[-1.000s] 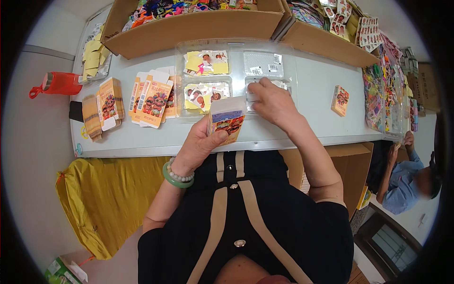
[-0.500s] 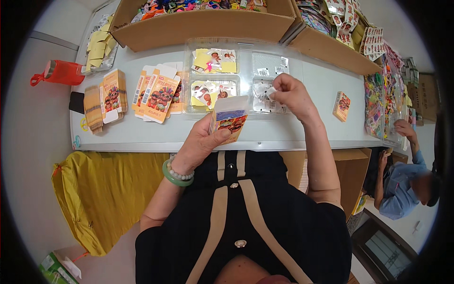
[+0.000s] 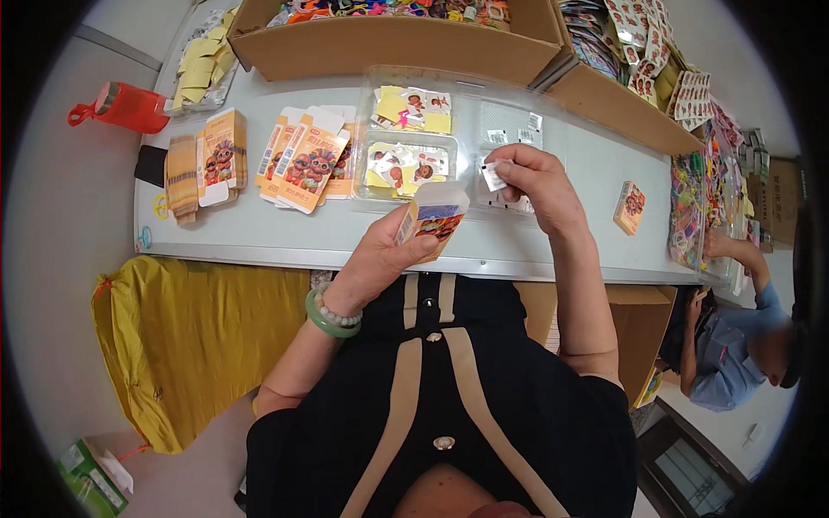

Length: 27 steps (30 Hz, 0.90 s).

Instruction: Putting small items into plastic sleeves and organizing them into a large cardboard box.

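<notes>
My left hand (image 3: 386,257) is closed round a small orange carton (image 3: 433,226) printed with cartoon figures, its white top flap raised and its mouth open upward. Between the thumb and fingers of my right hand (image 3: 537,179) is a small white sachet (image 3: 493,177) with dark marks. That hand hovers over the right compartments of a clear plastic tray (image 3: 466,129), where more white sachets (image 3: 524,135) lie. The tray's left compartments hold picture stickers and yellow paper pieces (image 3: 393,108). The carton is just left of and nearer than the sachet, apart from it.
Flat orange cartons (image 3: 313,168) and a banded stack (image 3: 211,164) stand left. A closed carton (image 3: 630,207) lies right. Cardboard boxes (image 3: 389,52) of colourful trinkets and sticker sheets (image 3: 661,43) line the back. A red cup (image 3: 129,108) is far left. Another person (image 3: 734,345) works at right.
My right hand has lifted slightly from the tray with the sachet, which now shows more clearly. The carton in my left hand has shifted a little rightward and tilted. The whole view has swung slightly.
</notes>
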Motion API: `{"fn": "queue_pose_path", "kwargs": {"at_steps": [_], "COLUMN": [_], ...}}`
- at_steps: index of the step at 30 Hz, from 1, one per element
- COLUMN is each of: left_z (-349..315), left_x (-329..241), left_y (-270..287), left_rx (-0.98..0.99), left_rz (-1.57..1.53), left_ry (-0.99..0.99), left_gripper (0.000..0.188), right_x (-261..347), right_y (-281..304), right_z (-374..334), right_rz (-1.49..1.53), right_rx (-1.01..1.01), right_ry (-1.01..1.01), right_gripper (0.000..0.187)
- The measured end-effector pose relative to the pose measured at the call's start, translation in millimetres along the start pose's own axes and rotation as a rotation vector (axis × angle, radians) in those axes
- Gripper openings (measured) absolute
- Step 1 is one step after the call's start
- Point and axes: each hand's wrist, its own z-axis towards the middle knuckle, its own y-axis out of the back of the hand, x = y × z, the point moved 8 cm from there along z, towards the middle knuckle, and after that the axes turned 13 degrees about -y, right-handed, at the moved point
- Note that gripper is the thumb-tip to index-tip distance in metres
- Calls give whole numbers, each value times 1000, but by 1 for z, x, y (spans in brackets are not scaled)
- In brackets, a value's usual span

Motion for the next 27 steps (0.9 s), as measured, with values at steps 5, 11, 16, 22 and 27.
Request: {"fn": "queue_pose_path", "kwargs": {"at_steps": [5,11,16,22,27], "left_z": [2,-15,-34,-41,-44], "left_x": [5,9,12,8,2], "left_y": [-3,-2,16,39,45], "left_rx": [-23,109,11,-56,-68], "left_rz": [-12,-18,-89,-26,-45], "left_ry": [26,82,52,-25,-36], "left_gripper": [47,44,44,46,46], "right_x": [30,54,55,22,26], "right_y": [-26,-90,-79,-118,-124], "right_z": [-40,-84,-49,38,41], "right_rz": [-87,-832,-598,-1472,-1482], "right_rx": [-19,-86,-155,-133,-166], "right_ry": [284,705,615,523,524], "right_gripper": [11,21,10,22,22]}}
